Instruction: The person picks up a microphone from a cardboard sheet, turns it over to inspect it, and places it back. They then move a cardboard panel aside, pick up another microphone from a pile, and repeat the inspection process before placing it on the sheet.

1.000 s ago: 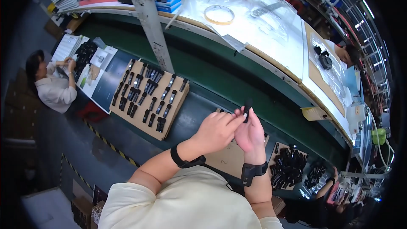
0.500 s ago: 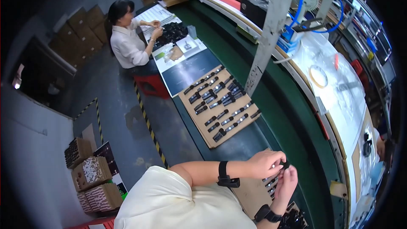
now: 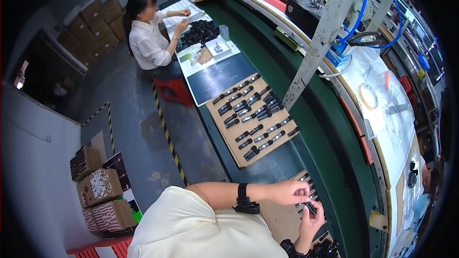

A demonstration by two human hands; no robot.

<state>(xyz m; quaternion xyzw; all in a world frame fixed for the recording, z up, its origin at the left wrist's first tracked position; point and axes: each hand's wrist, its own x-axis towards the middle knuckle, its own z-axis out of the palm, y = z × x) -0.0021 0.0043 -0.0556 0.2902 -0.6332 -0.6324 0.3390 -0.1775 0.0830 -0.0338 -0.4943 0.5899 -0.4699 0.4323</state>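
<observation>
My right hand point(image 3: 311, 222) is closed around a small black stick-shaped device point(image 3: 310, 207), gripped between thumb and fingers. Just above it, my left hand point(image 3: 290, 192) has thumb and fingertips pinched together beside the device's upper end. Anything between those left fingertips is too small to make out. Beneath both hands lies a cardboard sheet point(image 3: 277, 217) with a row of similar devices along its far edge, partly covered by my fingers. Farther off, a second cardboard sheet point(image 3: 233, 147) carries several loose rows of black-and-grey devices point(image 3: 261, 137) with dark rounded ends.
Black parts point(image 3: 325, 249) lie heaped by my right wrist. A metal post point(image 3: 318, 50) rises beside the green conveyor point(image 3: 306, 95). At the bench's far end, a co-worker point(image 3: 150, 43) sits by a black pile point(image 3: 198, 33). Loaded cardboard boxes point(image 3: 112, 214) stand on the left.
Both hands have moved slightly left and the right one lower, drawing a little apart. The black device now shows more fully in the right hand. The co-worker's hands have parted.
</observation>
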